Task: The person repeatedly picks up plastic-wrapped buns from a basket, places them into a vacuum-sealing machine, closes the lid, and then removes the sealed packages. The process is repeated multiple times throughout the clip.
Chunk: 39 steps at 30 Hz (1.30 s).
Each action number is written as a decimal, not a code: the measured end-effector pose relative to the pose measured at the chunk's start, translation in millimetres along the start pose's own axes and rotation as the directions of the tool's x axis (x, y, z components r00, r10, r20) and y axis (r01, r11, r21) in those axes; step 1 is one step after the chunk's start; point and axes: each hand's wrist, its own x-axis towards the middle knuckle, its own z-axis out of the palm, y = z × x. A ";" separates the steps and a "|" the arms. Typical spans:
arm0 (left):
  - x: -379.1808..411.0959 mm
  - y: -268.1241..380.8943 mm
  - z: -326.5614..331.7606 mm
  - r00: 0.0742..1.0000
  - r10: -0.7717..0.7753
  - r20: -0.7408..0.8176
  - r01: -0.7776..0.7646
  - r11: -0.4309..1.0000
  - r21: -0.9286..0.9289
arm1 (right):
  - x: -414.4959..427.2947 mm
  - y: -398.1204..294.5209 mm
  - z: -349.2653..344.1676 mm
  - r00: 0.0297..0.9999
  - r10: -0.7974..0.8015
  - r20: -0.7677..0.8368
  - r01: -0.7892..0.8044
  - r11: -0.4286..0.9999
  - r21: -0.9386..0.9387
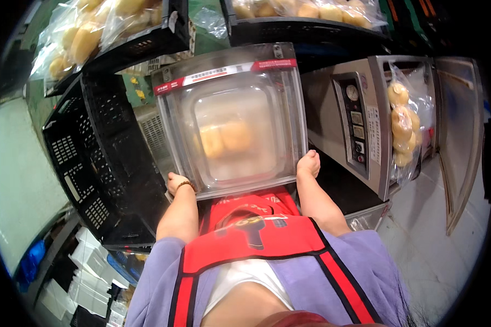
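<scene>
In front of me is a chamber vacuum sealer's transparent lid (237,167) in a metal frame, with a red and white printed strip across its far side. Blurred through it, a pale yellow bagged load (225,139), seemingly peeled potatoes, lies in the chamber. My left hand (178,184), with a beaded bracelet at the wrist, grips the near left corner of the lid. On the right edge, near the front, my right hand (309,163) is closed around the frame; its fingertips are partly hidden. Whether the lid is fully down cannot be told.
To the right stands a second vacuum sealer (362,175), its lid (458,135) raised, with a clear bag of potatoes (403,122) in it. A black plastic crate (110,131) is tilted at my left. Bagged potatoes (86,41) and another loaded crate (302,30) stand beyond.
</scene>
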 end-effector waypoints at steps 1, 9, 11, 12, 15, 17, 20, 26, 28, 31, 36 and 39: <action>2.2 -0.9 1.9 1.000 -0.028 -0.002 0.028 0.999 -0.029 | -2.0 -1.7 -2.6 1.000 0.004 0.004 -0.004 1.000 0.011; 15.8 -8.5 11.0 0.984 -0.164 0.068 0.172 0.974 -0.148 | 0.9 0.4 3.3 1.000 0.016 -0.023 -0.015 0.999 0.034; 6.6 -5.3 9.5 0.984 -0.171 0.055 0.175 0.980 -0.098 | 2.0 2.7 -0.3 1.000 0.001 -0.014 -0.001 0.999 0.051; 5.1 -3.9 7.3 0.981 -0.187 0.057 0.193 0.974 -0.118 | 1.1 2.5 -1.7 1.000 0.004 -0.006 -0.004 0.998 0.057; -4.7 0.2 4.6 0.982 -0.189 0.022 0.190 0.974 -0.122 | 1.1 2.5 -3.1 1.000 0.006 0.018 -0.007 0.997 0.075; 3.0 -4.3 10.4 0.985 -0.171 -0.004 0.170 0.979 -0.111 | 3.3 4.4 -1.2 1.000 -0.008 0.024 0.006 0.996 0.084; 21.3 -10.3 19.4 0.976 -0.216 0.022 0.217 0.962 -0.167 | 4.8 7.9 2.2 0.999 -0.035 0.026 0.033 0.996 0.088; 28.1 -15.6 20.7 0.976 -0.214 0.049 0.220 0.954 -0.205 | 3.7 6.2 -3.9 0.998 -0.040 0.058 0.032 0.990 0.140; 30.0 -16.2 22.7 0.973 -0.218 0.076 0.231 0.940 -0.250 | 3.7 5.8 -6.4 0.997 -0.047 0.064 0.038 0.990 0.135; 48.2 -23.0 32.4 0.964 -0.243 0.103 0.264 0.901 -0.343 | 4.6 6.2 -5.5 0.995 -0.049 0.085 0.038 0.991 0.132; 17.1 -1.7 21.1 0.887 -0.400 0.233 0.461 0.808 -0.368 | 7.0 9.0 -6.3 0.992 -0.055 0.111 0.038 0.988 0.151; 39.0 -17.5 18.6 0.943 -0.183 0.280 0.271 0.907 -0.321 | 7.1 13.0 -11.4 0.984 -0.110 0.138 0.076 0.969 0.234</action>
